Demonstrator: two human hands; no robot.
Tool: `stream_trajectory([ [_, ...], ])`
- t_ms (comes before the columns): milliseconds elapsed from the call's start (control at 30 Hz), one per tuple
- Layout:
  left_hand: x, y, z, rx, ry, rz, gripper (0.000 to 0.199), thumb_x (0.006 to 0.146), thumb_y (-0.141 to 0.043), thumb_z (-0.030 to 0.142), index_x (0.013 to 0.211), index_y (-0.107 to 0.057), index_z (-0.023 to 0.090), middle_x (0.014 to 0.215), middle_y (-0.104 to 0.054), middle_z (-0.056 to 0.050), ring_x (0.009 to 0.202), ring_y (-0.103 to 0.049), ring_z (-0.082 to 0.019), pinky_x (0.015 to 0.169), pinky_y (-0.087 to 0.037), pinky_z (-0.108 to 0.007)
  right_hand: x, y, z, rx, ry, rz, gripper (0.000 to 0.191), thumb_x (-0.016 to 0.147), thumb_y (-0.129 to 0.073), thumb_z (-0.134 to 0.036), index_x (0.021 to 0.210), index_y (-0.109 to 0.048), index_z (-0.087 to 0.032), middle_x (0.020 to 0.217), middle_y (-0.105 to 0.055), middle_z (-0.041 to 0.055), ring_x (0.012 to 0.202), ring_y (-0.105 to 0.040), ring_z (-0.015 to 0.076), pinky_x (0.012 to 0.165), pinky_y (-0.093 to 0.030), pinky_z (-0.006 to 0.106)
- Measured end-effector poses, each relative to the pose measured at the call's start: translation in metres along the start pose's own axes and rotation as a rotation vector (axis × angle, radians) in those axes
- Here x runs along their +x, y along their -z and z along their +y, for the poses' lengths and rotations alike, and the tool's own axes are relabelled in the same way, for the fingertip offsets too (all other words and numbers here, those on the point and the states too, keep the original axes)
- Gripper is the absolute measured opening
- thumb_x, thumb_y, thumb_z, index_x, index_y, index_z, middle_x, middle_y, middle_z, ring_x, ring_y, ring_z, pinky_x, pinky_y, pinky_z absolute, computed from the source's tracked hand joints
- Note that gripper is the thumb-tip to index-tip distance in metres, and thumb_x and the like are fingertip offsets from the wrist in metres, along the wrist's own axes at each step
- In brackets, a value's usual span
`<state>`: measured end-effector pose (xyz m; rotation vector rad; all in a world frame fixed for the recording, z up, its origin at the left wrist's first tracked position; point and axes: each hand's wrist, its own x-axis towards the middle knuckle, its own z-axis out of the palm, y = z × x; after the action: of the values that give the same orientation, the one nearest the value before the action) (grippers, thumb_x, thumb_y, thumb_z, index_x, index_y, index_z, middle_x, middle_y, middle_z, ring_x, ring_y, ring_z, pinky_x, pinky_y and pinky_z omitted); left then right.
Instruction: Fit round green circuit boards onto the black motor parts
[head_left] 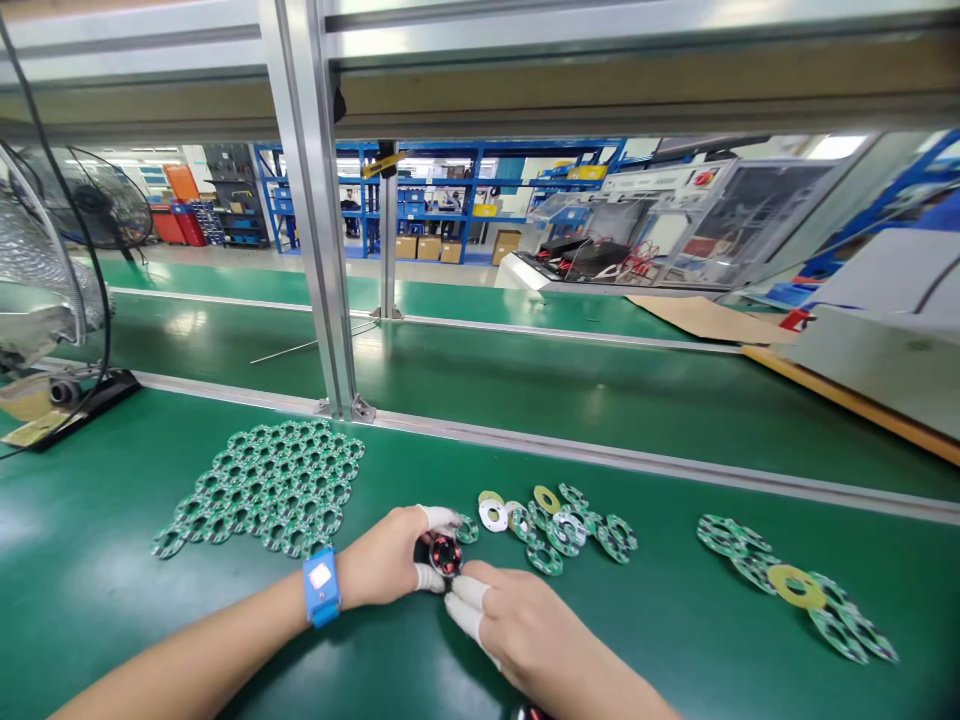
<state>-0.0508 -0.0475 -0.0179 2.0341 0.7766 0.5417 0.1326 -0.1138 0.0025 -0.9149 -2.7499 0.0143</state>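
Observation:
Between my two hands is a small round motor stator point(445, 556) with red copper windings, its face turned up toward me. My left hand point(386, 560) is closed around its left side, finger and thumb in white finger cots. At its lower right edge, the covered fingertips of my right hand point(525, 620) are pressed together against it; what lies under them is hidden. A green ring-shaped circuit board point(468, 529) lies just behind the stator. On my left wrist is a blue strap point(322, 588). Part of another dark, copper-coloured piece point(532, 712) shows at the bottom edge.
Many green ring boards point(277, 480) lie in rows at left. A loose pile of ring boards point(559, 530) with white and yellow rings is right of my hands; another group point(832, 605) lies farther right. An aluminium post point(319, 220) and rail point(600, 457) stand behind.

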Motion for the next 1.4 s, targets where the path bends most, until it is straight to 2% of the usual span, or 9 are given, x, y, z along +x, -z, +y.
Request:
stream_trajectory([
  [167,0.000,0.002,0.004,-0.043,0.023,-0.006,0.051,0.064,-0.069,0.010,0.114,-0.056,0.018,0.099,-0.065,-0.002,0.084,-0.060,-0.017,0.078,-0.047,-0.025,0.000,0.001,0.016,0.411,-0.251,0.127,0.022,0.084,-0.051,-0.032,0.098,-0.065,-0.023,0.085,-0.070,0.0039,0.071,-0.062,0.0179,0.063,-0.047,0.027],
  [233,0.001,0.003,0.005,-0.059,0.017,-0.025,0.050,0.063,-0.069,0.008,0.110,-0.058,0.018,0.097,-0.066,-0.001,0.083,-0.060,-0.017,0.077,-0.047,-0.024,0.002,0.000,0.028,0.422,-0.465,0.272,0.026,0.085,-0.046,-0.029,0.098,-0.067,-0.023,0.083,-0.071,0.0048,0.069,-0.063,0.0181,0.065,-0.048,0.028],
  [333,0.001,0.003,0.006,-0.084,-0.004,-0.036,0.048,0.063,-0.066,0.006,0.109,-0.060,0.019,0.096,-0.065,0.000,0.083,-0.059,-0.016,0.078,-0.047,-0.024,0.007,-0.002,0.040,0.290,-0.626,0.199,0.024,0.080,-0.046,-0.021,0.084,-0.070,-0.022,0.078,-0.068,0.0058,0.070,-0.060,0.0202,0.063,-0.045,0.029],
  [700,-0.003,0.007,0.007,0.007,-0.010,-0.028,0.050,0.063,-0.058,0.004,0.111,-0.057,0.018,0.108,-0.062,-0.003,0.093,-0.057,-0.019,0.085,-0.045,-0.028,0.015,0.008,0.017,0.341,-0.780,-0.104,0.032,0.078,-0.054,-0.034,0.050,-0.061,-0.020,0.046,-0.053,-0.0015,0.047,-0.046,0.0135,0.046,-0.027,0.023],
  [833,-0.002,0.016,0.007,0.097,0.001,0.133,0.057,0.056,-0.042,-0.005,0.106,-0.055,0.017,0.105,-0.059,-0.004,0.091,-0.054,-0.017,0.084,-0.045,-0.029,0.013,0.009,0.024,0.272,-0.745,-0.014,0.018,0.079,-0.051,-0.021,0.075,-0.069,-0.022,0.071,-0.065,0.0027,0.066,-0.057,0.0181,0.058,-0.039,0.025],
  [933,0.000,0.020,0.006,0.132,0.053,0.269,0.048,0.057,-0.039,-0.006,0.096,-0.055,0.016,0.097,-0.059,-0.004,0.085,-0.053,-0.016,0.079,-0.046,-0.028,0.012,-0.001,0.030,0.185,-0.666,0.016,0.034,0.073,-0.057,-0.012,0.104,-0.064,-0.023,0.104,-0.062,0.0077,0.093,-0.057,0.0219,0.077,-0.044,0.029],
  [1100,0.001,0.012,0.006,0.162,0.028,0.310,0.023,0.072,-0.050,0.004,0.090,-0.056,0.016,0.093,-0.059,-0.004,0.089,-0.054,-0.017,0.084,-0.045,-0.030,0.014,-0.016,0.037,0.114,-0.668,0.082,0.022,0.078,-0.051,-0.013,0.089,-0.069,-0.020,0.089,-0.065,0.0096,0.089,-0.056,0.0251,0.075,-0.046,0.035],
  [1267,-0.003,0.003,0.014,0.475,-0.182,0.350,0.030,0.077,-0.064,0.025,0.105,-0.056,0.018,0.108,-0.057,-0.008,0.099,-0.051,-0.023,0.088,-0.043,-0.037,0.019,-0.002,0.035,1.036,-0.872,0.272,0.019,0.071,-0.060,-0.034,0.075,-0.067,-0.016,0.062,-0.057,0.0009,0.055,-0.049,0.0138,0.048,-0.042,0.024],
  [1400,-0.006,0.005,0.021,0.685,-0.331,0.309,0.017,0.089,-0.048,0.027,0.092,-0.062,0.017,0.093,-0.061,-0.008,0.085,-0.054,-0.021,0.078,-0.045,-0.035,0.024,0.011,0.022,1.570,-0.953,0.359,0.032,0.056,-0.074,-0.045,0.067,-0.065,-0.016,0.064,-0.055,-0.0004,0.056,-0.047,0.0099,0.043,-0.036,0.017],
])
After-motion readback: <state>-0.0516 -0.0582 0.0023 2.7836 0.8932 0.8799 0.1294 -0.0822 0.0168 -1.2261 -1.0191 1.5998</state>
